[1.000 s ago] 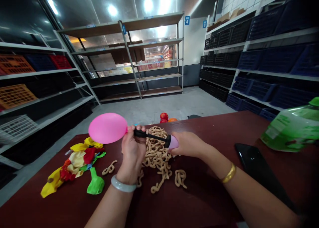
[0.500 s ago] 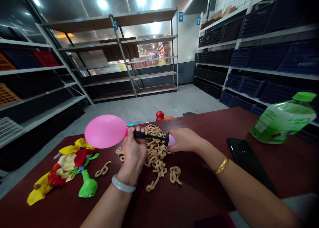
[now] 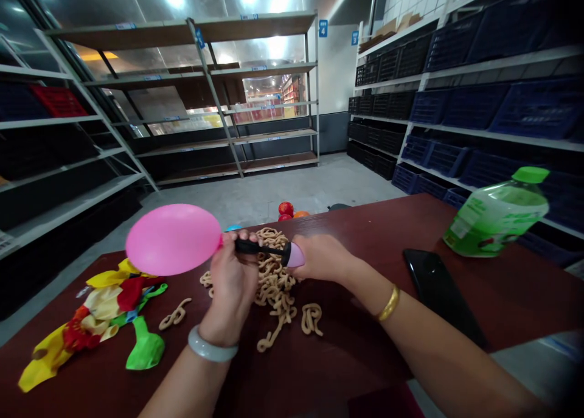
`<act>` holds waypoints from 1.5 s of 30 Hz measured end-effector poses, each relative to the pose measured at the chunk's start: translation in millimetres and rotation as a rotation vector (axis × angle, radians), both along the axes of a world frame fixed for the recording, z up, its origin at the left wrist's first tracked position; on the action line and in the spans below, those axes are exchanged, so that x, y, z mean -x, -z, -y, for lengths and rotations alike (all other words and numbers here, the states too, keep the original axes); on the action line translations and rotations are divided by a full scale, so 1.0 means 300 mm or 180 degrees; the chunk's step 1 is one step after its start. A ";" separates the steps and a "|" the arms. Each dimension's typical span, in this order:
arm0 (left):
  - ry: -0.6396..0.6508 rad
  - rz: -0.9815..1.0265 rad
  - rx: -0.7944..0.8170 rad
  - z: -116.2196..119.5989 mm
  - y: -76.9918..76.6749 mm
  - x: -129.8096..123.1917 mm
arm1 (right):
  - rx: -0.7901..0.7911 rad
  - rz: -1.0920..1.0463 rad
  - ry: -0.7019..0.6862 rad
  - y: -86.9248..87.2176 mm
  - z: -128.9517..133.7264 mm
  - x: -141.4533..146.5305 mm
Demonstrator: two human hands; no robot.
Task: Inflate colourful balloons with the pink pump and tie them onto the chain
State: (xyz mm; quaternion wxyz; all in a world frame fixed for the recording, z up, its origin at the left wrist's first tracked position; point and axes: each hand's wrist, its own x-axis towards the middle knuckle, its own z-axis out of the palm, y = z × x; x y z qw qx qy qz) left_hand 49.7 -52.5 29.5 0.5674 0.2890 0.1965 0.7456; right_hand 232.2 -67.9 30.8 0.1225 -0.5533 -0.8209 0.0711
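A pink balloon (image 3: 174,240), partly inflated, sits on the nozzle end of a black hand pump (image 3: 272,250). My left hand (image 3: 233,279) is closed around that end, with the balloon's neck pinched at the fingers. On the pump's lilac handle (image 3: 296,255) my right hand (image 3: 325,257) is closed, and a short stretch of black shaft shows between the hands. Below and behind the pump lies a pile of tan, twisted, cord-like pieces (image 3: 275,290). Limp balloons in yellow, red, cream and green (image 3: 103,302) are heaped to the left, with a green balloon (image 3: 145,345) nearest me.
On the right of the dark red table (image 3: 360,351) lie a black phone (image 3: 440,293) and a green-capped bottle (image 3: 497,214). Round red and orange things (image 3: 286,209) show past the far edge. Shelves with dark crates (image 3: 474,104) line the right wall.
The pink balloon has grown larger. The pump's visible shaft is shorter, as my right hand has moved closer to my left. The whole view has shifted slightly.
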 end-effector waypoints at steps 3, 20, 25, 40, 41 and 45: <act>-0.0263 0.0060 0.0020 -0.044 -0.023 0.093 | 0.0044 0.0171 0.0034 0.002 -0.020 -0.030; 0.0193 0.0153 0.0121 0.053 0.068 -0.118 | -0.0316 0.0265 -0.0093 -0.019 0.030 -0.028; 0.0085 0.0099 0.0153 0.045 0.059 -0.104 | -0.0295 0.0214 0.0031 -0.016 0.032 0.005; -0.0399 0.0130 0.0024 -0.071 0.004 0.107 | -0.0355 0.0423 0.0028 0.009 -0.038 -0.071; -0.0357 0.0145 0.0020 -0.063 0.013 0.086 | -0.0348 0.0430 0.0023 0.009 -0.034 -0.067; -0.0148 0.0156 -0.0055 -0.011 0.044 -0.016 | -0.0369 0.0413 0.0008 0.004 -0.006 -0.034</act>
